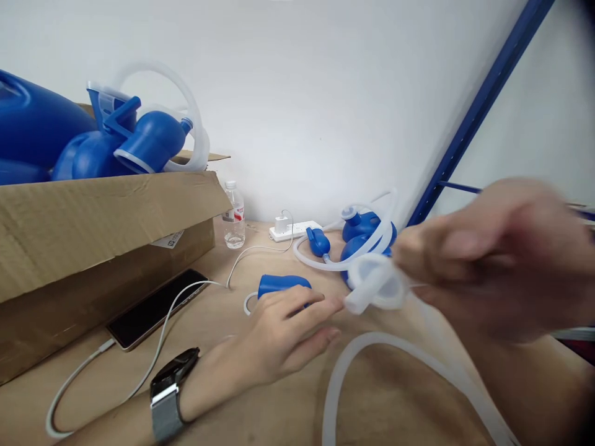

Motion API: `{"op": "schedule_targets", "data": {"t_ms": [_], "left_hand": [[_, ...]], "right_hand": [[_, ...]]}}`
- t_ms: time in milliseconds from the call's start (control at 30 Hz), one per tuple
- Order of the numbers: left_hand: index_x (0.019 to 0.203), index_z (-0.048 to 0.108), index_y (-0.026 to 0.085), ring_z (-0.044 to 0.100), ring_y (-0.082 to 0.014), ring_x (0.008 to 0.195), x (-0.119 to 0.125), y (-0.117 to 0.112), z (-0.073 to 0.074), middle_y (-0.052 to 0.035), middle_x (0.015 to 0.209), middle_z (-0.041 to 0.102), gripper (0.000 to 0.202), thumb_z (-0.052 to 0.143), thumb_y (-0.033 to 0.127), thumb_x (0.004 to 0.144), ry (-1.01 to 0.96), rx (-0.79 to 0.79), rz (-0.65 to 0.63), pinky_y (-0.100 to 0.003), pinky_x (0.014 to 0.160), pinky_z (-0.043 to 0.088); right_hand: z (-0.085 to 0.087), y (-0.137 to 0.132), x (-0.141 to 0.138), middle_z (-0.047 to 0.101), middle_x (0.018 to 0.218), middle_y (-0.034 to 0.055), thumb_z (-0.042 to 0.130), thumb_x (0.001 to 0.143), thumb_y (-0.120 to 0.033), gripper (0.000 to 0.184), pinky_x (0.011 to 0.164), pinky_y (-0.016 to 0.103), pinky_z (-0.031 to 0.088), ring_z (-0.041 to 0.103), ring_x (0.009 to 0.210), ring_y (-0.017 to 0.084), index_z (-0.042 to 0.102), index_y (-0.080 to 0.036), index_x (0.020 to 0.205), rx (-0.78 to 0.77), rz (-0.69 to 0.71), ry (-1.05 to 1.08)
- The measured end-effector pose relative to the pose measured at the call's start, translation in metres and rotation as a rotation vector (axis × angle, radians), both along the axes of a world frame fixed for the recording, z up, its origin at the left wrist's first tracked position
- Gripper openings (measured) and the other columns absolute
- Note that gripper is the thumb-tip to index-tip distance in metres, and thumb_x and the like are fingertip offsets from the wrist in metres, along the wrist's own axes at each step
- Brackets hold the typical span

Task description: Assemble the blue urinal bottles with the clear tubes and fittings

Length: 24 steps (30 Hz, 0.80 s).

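Observation:
My left hand, with a watch on the wrist, rests on the wooden table, fingers stretched toward a small blue cap piece that it touches or nearly touches. My right hand is raised close to the camera and blurred by motion. It pinches the translucent white end fitting of a long soft white hose that loops down over the table. Behind the fitting lies a blue plastic container with a tube.
A large cardboard box at left holds several blue containers with white tubes. A phone on a white cable lies by the box. A water bottle and a power strip stand near the wall. A blue shelf post rises at right.

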<state>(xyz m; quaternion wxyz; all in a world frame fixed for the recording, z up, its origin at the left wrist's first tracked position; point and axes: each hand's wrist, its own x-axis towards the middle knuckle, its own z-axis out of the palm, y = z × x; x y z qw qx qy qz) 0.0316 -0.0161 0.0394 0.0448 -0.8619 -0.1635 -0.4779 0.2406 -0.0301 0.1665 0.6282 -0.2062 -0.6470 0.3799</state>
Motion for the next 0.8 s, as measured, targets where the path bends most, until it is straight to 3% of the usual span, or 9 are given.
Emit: {"op": "schedule_targets", "data": {"t_ms": [167, 367, 467, 567, 733, 800], "left_hand": [[0.118, 0.066, 0.015, 0.071, -0.0189, 0.079, 0.007, 0.000, -0.011, -0.0081, 0.098, 0.076, 0.018, 0.059, 0.018, 0.101, -0.043, -0.082, -0.031, -0.029, 0.065, 0.055], [0.134, 0.064, 0.017, 0.075, -0.0200, 0.082, 0.011, -0.005, -0.028, -0.0096, 0.100, 0.078, 0.034, 0.062, 0.015, 0.100, -0.110, -0.050, 0.048, -0.030, 0.070, 0.059], [0.148, 0.057, 0.020, 0.076, -0.0207, 0.086, 0.020, -0.011, -0.030, -0.0116, 0.106, 0.079, 0.047, 0.061, 0.017, 0.101, -0.168, -0.146, -0.077, -0.031, 0.073, 0.061], [0.148, 0.059, 0.023, 0.073, -0.0156, 0.072, 0.028, -0.018, -0.027, -0.0074, 0.092, 0.079, 0.048, 0.064, 0.020, 0.100, -0.288, -0.483, -0.261, -0.026, 0.065, 0.059], [0.127, 0.072, 0.020, 0.073, -0.0129, 0.064, 0.026, -0.024, -0.017, -0.0015, 0.076, 0.075, 0.040, 0.079, 0.035, 0.091, -0.459, -1.291, -0.529, -0.022, 0.061, 0.057], [0.124, 0.069, 0.019, 0.073, -0.0134, 0.060, 0.025, -0.023, -0.016, 0.0003, 0.073, 0.075, 0.047, 0.084, 0.041, 0.086, -0.517, -1.467, -0.633, -0.021, 0.058, 0.056]], "right_hand": [[-0.022, 0.002, -0.041, 0.027, 0.044, -0.0098, 0.072, 0.094, -0.038, 0.029, 0.036, 0.022, 0.017, 0.017, 0.038, 0.006, 0.072, -0.022, 0.070, -0.015, 0.293, 0.093], [-0.031, 0.011, -0.047, 0.024, 0.044, -0.0111, 0.064, 0.096, -0.037, 0.027, 0.033, 0.020, 0.019, 0.016, 0.037, 0.007, 0.065, -0.023, 0.074, -0.030, 0.220, 0.239], [-0.033, 0.012, -0.047, 0.026, 0.044, -0.0114, 0.064, 0.096, -0.039, 0.025, 0.032, 0.018, 0.022, 0.016, 0.037, 0.007, 0.062, -0.024, 0.076, -0.064, 0.176, 0.275], [-0.034, 0.013, -0.048, 0.027, 0.043, -0.0117, 0.064, 0.095, -0.039, 0.024, 0.032, 0.017, 0.022, 0.015, 0.037, 0.007, 0.062, -0.024, 0.076, -0.078, 0.137, 0.307], [-0.037, 0.013, -0.052, 0.027, 0.043, -0.0126, 0.064, 0.096, -0.043, 0.029, 0.032, 0.016, 0.020, 0.013, 0.036, 0.006, 0.058, -0.023, 0.075, -0.069, 0.112, 0.313], [-0.038, 0.013, -0.054, 0.027, 0.043, -0.0128, 0.064, 0.096, -0.045, 0.031, 0.032, 0.016, 0.020, 0.014, 0.036, 0.006, 0.058, -0.022, 0.076, -0.069, 0.120, 0.298]]}}
